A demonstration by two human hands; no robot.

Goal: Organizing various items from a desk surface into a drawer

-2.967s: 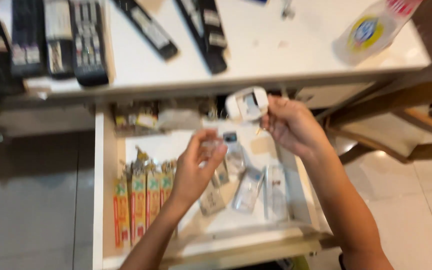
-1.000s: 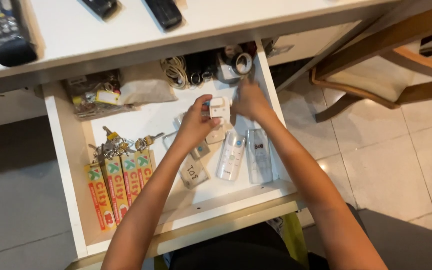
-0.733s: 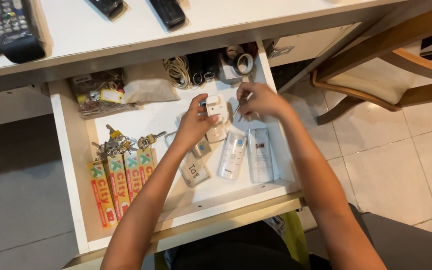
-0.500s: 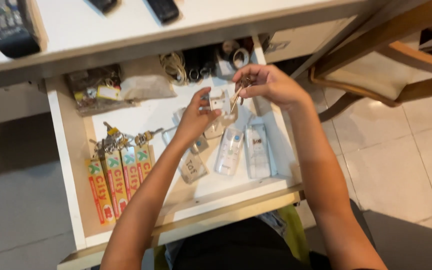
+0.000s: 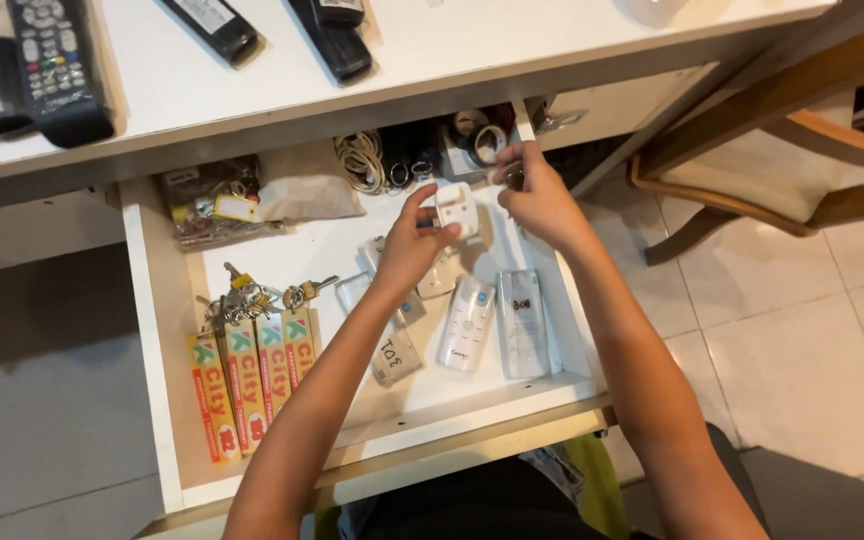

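My left hand point(image 5: 414, 245) pinches a small white remote point(image 5: 455, 207) over the open drawer point(image 5: 157, 330), my right hand point(image 5: 537, 195) is curled beside it with its grip unclear, so I judge I'm sorting, above remotes point(image 5: 467, 325), keys point(image 5: 252, 295) and orange tags point(image 5: 252, 375).

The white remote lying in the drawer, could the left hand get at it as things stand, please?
Probably yes: the white remote lies uncovered just below the left hand, though its fingers already hold a small white device.
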